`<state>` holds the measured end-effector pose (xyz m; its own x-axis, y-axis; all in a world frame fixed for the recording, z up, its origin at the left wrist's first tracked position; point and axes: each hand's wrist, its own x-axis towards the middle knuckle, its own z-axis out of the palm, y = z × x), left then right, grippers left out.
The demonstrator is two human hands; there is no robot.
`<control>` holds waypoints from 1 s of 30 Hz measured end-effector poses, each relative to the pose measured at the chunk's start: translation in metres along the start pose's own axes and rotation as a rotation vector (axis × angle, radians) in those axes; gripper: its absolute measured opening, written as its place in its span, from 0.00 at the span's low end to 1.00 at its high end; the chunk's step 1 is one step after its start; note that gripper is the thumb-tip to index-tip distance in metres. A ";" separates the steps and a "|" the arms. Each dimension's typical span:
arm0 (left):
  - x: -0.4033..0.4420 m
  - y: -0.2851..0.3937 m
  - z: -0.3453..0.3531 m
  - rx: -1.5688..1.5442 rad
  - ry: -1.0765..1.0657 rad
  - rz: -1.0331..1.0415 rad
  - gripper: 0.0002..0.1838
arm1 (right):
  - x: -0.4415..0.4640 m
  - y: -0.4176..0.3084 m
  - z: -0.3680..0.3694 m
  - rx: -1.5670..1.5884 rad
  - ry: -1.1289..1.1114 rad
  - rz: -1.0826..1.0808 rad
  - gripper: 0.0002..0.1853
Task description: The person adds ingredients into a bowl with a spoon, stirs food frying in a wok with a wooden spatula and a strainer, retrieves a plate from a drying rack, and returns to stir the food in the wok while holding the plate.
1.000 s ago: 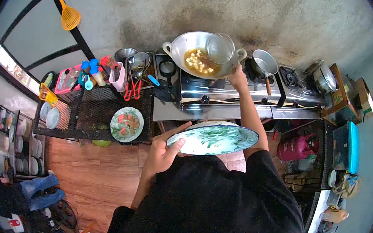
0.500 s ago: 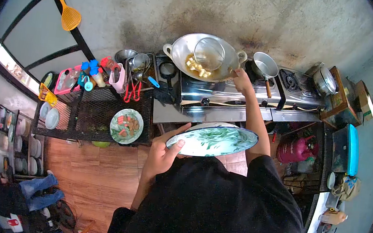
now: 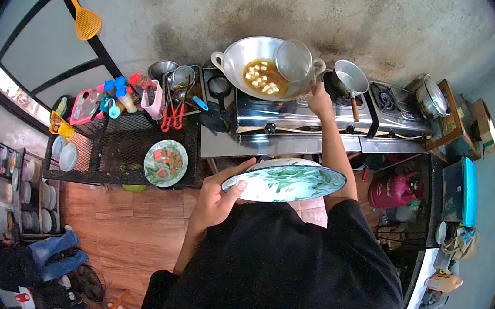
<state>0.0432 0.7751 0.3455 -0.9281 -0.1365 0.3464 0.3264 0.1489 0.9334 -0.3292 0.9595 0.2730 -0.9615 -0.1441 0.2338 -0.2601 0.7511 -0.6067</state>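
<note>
My left hand point(image 3: 218, 197) grips the near-left rim of a white and green marbled plate point(image 3: 284, 182), tilted in front of my chest, thumb on its face. My right hand point(image 3: 319, 100) is closed around the handle of a round mesh strainer point(image 3: 294, 60). The strainer is over the right side of a large two-handled wok point(image 3: 233, 61) on the stove. Several pale cubes point(image 3: 262, 77), resembling tofu, sit in brown oil in the wok. The strainer's mesh looks to hold nothing.
A saucepan point(image 3: 350, 78) stands right of the wok, its handle toward me. On the mesh rack at left is a plate point(image 3: 164, 175) of pink and brown pieces. Red-handled tongs point(image 3: 172, 115) lie nearby. A gas cylinder point(image 3: 395, 188) is below right. A person's jeans point(image 3: 56, 252) show lower left.
The strainer has moved up and right from above the cubes. The cubes, bunched before, are now spread in the oil. My left hand and plate barely moved.
</note>
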 end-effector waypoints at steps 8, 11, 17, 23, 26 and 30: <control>0.005 0.013 0.011 -0.102 -0.003 -0.113 0.20 | 0.006 0.001 -0.002 0.049 -0.031 -0.114 0.19; 0.011 0.001 0.016 -0.006 -0.024 0.000 0.21 | 0.009 -0.006 0.000 -0.067 -0.074 0.033 0.22; 0.024 0.011 0.037 0.026 -0.033 0.014 0.21 | 0.019 0.014 0.002 0.188 -0.103 -0.111 0.22; 0.032 0.010 0.053 -0.001 -0.029 -0.033 0.21 | 0.029 0.031 0.016 0.015 -0.132 -0.056 0.22; 0.036 0.008 0.063 0.022 -0.002 0.000 0.21 | 0.030 0.033 0.004 0.118 -0.148 -0.175 0.26; 0.040 0.008 0.071 -0.001 0.018 -0.004 0.21 | 0.013 -0.002 -0.013 -0.056 -0.110 -0.057 0.23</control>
<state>-0.0042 0.8400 0.3600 -0.9260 -0.1550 0.3444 0.3230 0.1474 0.9349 -0.3396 0.9647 0.2875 -0.9501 -0.2549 0.1799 -0.3119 0.7744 -0.5505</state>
